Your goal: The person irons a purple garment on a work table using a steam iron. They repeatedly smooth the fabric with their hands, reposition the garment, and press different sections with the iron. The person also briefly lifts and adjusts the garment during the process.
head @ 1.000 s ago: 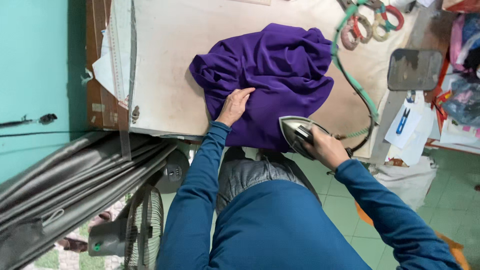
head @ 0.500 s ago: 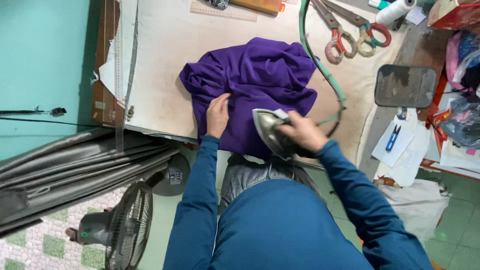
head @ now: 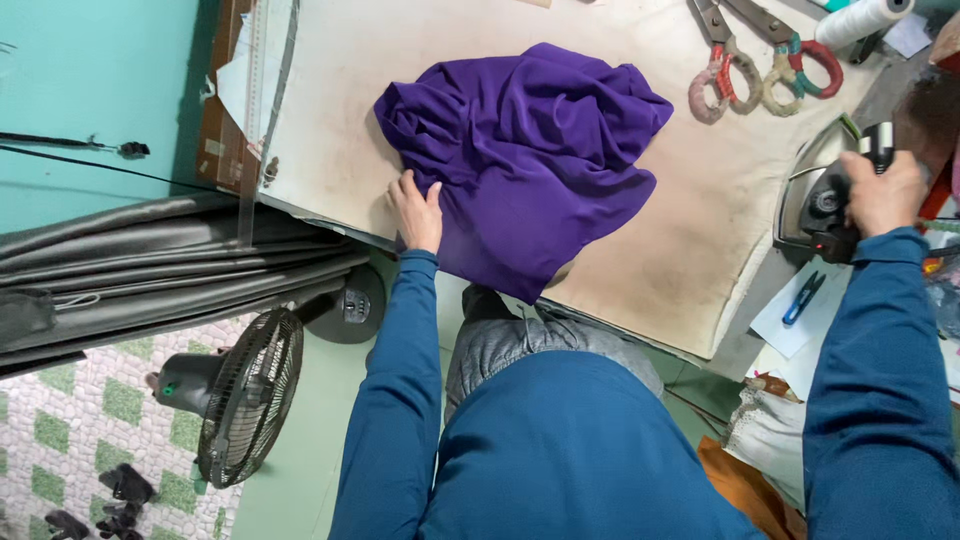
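The purple cloth [head: 530, 160] is bunched in a loose heap near the middle of the padded table [head: 700, 240], with one corner drooping off the near edge over the person's lap. The left hand [head: 415, 210] lies flat and open on the cloth's left edge, pinning it rather than gripping anything. Over at the right edge, the right hand [head: 880, 190] is clenched around the handle of the iron [head: 825, 200], which sits at the table's right edge. Two pairs of scissors [head: 745, 60] lie along the far edge, a white spool [head: 860, 18] in the far right corner, and a fan [head: 240, 395] stands on the floor below. My worry: that hanging corner could drag the whole slippery heap off, and an iron perched that near the edge could tip.
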